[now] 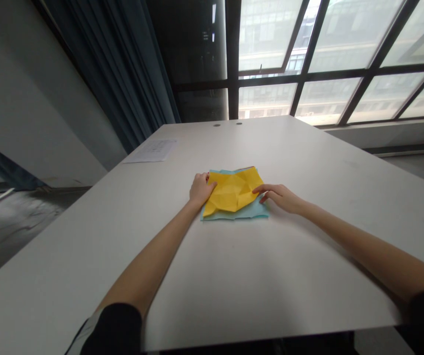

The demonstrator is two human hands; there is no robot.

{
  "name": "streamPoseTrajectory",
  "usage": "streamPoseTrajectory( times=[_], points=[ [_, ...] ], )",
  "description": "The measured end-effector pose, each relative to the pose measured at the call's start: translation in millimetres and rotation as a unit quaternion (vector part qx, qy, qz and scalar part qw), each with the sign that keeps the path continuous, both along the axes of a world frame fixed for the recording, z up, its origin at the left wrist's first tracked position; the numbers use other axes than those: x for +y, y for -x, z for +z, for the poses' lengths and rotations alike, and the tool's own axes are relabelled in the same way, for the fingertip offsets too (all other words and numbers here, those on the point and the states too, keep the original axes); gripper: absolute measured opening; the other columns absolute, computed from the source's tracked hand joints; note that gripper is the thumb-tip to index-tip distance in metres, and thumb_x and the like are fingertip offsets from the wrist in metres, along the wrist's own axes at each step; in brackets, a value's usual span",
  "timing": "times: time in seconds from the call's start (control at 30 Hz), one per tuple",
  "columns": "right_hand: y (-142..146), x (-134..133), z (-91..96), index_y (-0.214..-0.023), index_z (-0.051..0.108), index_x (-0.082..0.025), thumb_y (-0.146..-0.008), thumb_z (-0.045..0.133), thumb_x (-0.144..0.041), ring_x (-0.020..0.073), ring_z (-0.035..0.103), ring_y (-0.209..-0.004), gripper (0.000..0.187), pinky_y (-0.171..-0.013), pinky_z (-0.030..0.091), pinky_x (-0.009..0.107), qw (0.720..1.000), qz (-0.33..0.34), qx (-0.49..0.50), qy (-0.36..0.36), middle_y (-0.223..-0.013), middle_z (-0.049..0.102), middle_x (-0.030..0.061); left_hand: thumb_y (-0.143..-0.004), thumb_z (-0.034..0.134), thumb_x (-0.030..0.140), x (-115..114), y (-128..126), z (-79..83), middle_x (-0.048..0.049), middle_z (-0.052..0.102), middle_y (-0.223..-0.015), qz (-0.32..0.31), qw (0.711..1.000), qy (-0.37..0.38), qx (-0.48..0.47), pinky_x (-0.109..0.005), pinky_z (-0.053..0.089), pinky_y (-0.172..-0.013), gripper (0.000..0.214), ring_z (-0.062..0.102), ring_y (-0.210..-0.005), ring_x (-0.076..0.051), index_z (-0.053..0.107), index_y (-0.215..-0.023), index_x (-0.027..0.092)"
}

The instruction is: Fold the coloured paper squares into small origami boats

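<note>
A creased sheet of yellow paper (232, 190) lies on top of light blue paper (252, 211) in the middle of the table. The blue sheet shows along the near edge and at the lower right, and a thin strip of it shows at the back. My left hand (200, 188) is closed on the left edge of the stack, thumb on the yellow paper and the other fingers partly hidden. At the right edge, my right hand (280, 196) has the rim of the yellow paper between its fingers. That rim stands slightly off the blue sheet.
The white table (212, 276) stretches away toward large windows (267, 98). A printed white sheet (152, 151) rests near its left edge. Two round grommets (216, 125) sit at the far end, and a dark blue curtain (123, 64) hangs at the left.
</note>
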State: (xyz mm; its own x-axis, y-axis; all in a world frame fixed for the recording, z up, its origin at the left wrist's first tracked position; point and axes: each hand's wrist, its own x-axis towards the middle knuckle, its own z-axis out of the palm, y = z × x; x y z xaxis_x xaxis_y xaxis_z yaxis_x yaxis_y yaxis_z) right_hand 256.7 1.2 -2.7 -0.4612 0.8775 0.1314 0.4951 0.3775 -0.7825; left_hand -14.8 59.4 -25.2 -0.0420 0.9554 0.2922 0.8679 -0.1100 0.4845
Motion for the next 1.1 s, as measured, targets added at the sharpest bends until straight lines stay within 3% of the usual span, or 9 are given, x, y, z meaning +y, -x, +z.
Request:
streamPoseTrajectory(
  times=[0.17, 0.27, 0.37, 0.47, 0.6, 0.77, 0.97, 1.1],
  points=[
    [0.5, 6.5, -6.8, -0.090, 0.064, -0.020, -0.085, 0.040, -0.037, 0.0163, 0.065, -0.070, 0.029, -0.081, 0.049, 0.036, 0.996, -0.047, 0.039, 0.068, -0.097, 0.067, 0.0024, -0.073, 0.057, 0.031, 1.5, 0.8, -1.1, -0.0077, 0.058, -0.095, 0.000, 0.999, -0.048, 0.008, -0.032, 0.040, -0.082, 0.016, 0.052, -0.093, -0.022, 0.058, -0.083, 0.019],
    [-0.8, 10.7, -13.5, -0.103, 0.059, -0.021, -0.081, 0.051, -0.037, 0.0163, 0.066, -0.071, 0.028, -0.077, 0.050, 0.035, 0.993, -0.055, 0.061, 0.085, -0.095, 0.067, 0.0030, -0.074, 0.054, 0.024, -4.0, -2.4, 1.9, -0.0053, 0.060, -0.092, -0.026, 0.997, -0.073, -0.010, -0.032, 0.040, -0.081, 0.016, 0.051, -0.092, -0.021, 0.054, -0.090, 0.020],
    [-1.4, 12.5, -16.9, -0.116, 0.051, -0.023, -0.076, 0.059, -0.033, 0.0165, 0.066, -0.071, 0.042, -0.076, 0.050, 0.035, 0.992, -0.065, 0.061, 0.090, -0.087, 0.068, 0.0027, -0.073, 0.052, 0.016, -11.1, -6.2, 5.8, -0.0044, 0.058, -0.093, -0.053, 0.993, -0.104, -0.030, -0.030, 0.041, -0.079, 0.033, 0.050, -0.092, -0.019, 0.048, -0.105, 0.020],
    [-0.2, 12.6, -16.6, -0.117, 0.051, -0.021, -0.079, 0.056, -0.034, 0.0158, 0.065, -0.070, 0.041, -0.078, 0.050, 0.036, 0.989, -0.083, 0.069, 0.104, -0.088, 0.067, 0.0047, -0.072, 0.051, 0.013, -13.8, -6.7, 7.8, -0.0045, 0.059, -0.090, -0.123, 0.987, -0.103, -0.001, -0.030, 0.041, -0.081, 0.034, 0.050, -0.092, -0.020, 0.050, -0.105, 0.019],
    [1.0, 13.6, -16.2, -0.103, 0.058, -0.018, -0.082, 0.050, -0.041, 0.0150, 0.065, -0.070, 0.032, -0.078, 0.049, 0.035, 0.989, -0.070, 0.072, 0.107, -0.091, 0.066, 0.0068, -0.071, 0.053, 0.014, -11.5, -3.2, 6.6, -0.0047, 0.061, -0.089, -0.209, 0.974, -0.045, 0.081, -0.030, 0.039, -0.086, 0.017, 0.050, -0.095, -0.021, 0.060, -0.084, 0.021],
    [1.0, 14.8, -17.7, -0.093, 0.060, -0.019, -0.080, 0.052, -0.046, 0.0143, 0.064, -0.069, 0.031, -0.073, 0.049, 0.031, 0.990, -0.069, 0.072, 0.100, -0.087, 0.067, 0.0051, -0.073, 0.055, 0.022, -12.4, -1.8, 5.8, -0.0058, 0.063, -0.094, -0.175, 0.976, -0.018, 0.126, -0.029, 0.041, -0.079, 0.018, 0.054, -0.091, -0.021, 0.061, -0.089, 0.022],
    [0.3, 16.8, -20.7, -0.094, 0.059, -0.018, -0.081, 0.052, -0.040, 0.0138, 0.065, -0.069, 0.026, -0.073, 0.049, 0.030, 0.992, -0.072, 0.051, 0.088, -0.088, 0.067, 0.0043, -0.080, 0.047, 0.038, -15.8, -3.0, 8.3, -0.0078, 0.064, -0.082, -0.100, 0.963, -0.032, 0.248, -0.031, 0.042, -0.068, 0.023, 0.058, -0.078, -0.023, 0.060, -0.085, 0.020],
    [0.1, 17.2, -20.3, -0.094, 0.059, -0.019, -0.082, 0.050, -0.037, 0.0146, 0.065, -0.071, 0.024, -0.074, 0.049, 0.031, 0.994, -0.073, 0.030, 0.081, -0.089, 0.067, 0.0042, -0.081, 0.043, 0.043, -15.1, -1.6, 7.5, -0.0094, 0.063, -0.079, -0.097, 0.956, -0.041, 0.275, -0.031, 0.043, -0.063, 0.030, 0.059, -0.075, -0.023, 0.060, -0.081, 0.018]
  ],
)
